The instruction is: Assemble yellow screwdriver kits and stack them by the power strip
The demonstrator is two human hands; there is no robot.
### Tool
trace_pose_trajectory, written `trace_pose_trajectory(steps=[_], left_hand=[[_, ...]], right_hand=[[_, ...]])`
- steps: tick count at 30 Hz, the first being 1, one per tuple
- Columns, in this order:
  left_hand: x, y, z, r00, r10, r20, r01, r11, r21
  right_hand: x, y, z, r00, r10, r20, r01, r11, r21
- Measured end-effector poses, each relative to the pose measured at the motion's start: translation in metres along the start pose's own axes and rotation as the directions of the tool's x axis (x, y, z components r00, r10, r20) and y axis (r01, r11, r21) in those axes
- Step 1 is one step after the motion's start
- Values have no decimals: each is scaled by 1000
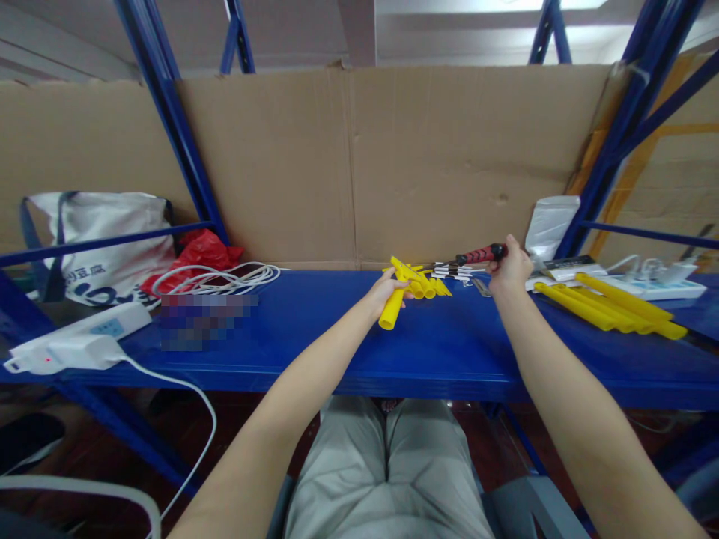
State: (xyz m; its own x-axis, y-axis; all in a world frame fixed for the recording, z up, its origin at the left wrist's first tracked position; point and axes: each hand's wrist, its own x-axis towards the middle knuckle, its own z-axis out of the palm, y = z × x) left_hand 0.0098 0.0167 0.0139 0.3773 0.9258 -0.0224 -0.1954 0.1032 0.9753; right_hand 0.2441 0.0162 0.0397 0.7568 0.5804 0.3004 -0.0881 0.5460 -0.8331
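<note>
My left hand (385, 294) is closed around a yellow plastic tube (392, 311), whose open end tilts toward me. In my right hand (510, 268) is a screwdriver (480, 254) with a red and black handle, gripped near the handle's end. Its thin metal shaft points left toward the yellow pieces, and I cannot tell whether the tip touches them. Several short yellow tube pieces (430, 289) lie just right of my left hand. Small white and dark items (452, 272) sit behind the shaft, too small to name.
Longer yellow tubes (612, 307) lie at the right beside a white power strip (668, 287). A silver pouch (552, 224) leans near the rack post. At the left are a cloth bag (117, 239), red plastic bag (207, 251), coiled white cable (241, 277) and another power strip (84, 337). Cardboard (269, 172) stands behind.
</note>
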Motion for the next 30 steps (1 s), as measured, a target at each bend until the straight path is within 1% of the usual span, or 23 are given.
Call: trace_pose_trajectory(steps=[4,7,11,14,16,20,26,30], left_hand=[[-1,1,0,999,-20,27,20,1000,3],[-1,2,-1,997,-34,65,34,999,4],[2,1,-5,985,-49,164,47,999,17],[7,-4,-9,966,-57,251,54,998,16],[11,-7,-11,955,-74,288,71,997,19],[16,-11,-13,946,-76,315,76,997,14],[18,-11,-15,937,-82,339,86,996,3],[19,-12,-15,933,-85,349,87,996,9]], right_hand=[[-1,0,2,1000,-22,16,22,1000,-8],[-2,0,2,1000,-5,-5,5,1000,2],[-2,0,2,1000,-1,4,1,1000,6],[-3,0,2,1000,-4,11,5,1000,-3],[-4,-1,3,1000,0,2,0,1000,0],[-6,-2,3,1000,5,-5,-5,1000,7],[0,3,1,999,-19,47,22,998,-62],[1,5,1,998,-14,62,18,998,-62]])
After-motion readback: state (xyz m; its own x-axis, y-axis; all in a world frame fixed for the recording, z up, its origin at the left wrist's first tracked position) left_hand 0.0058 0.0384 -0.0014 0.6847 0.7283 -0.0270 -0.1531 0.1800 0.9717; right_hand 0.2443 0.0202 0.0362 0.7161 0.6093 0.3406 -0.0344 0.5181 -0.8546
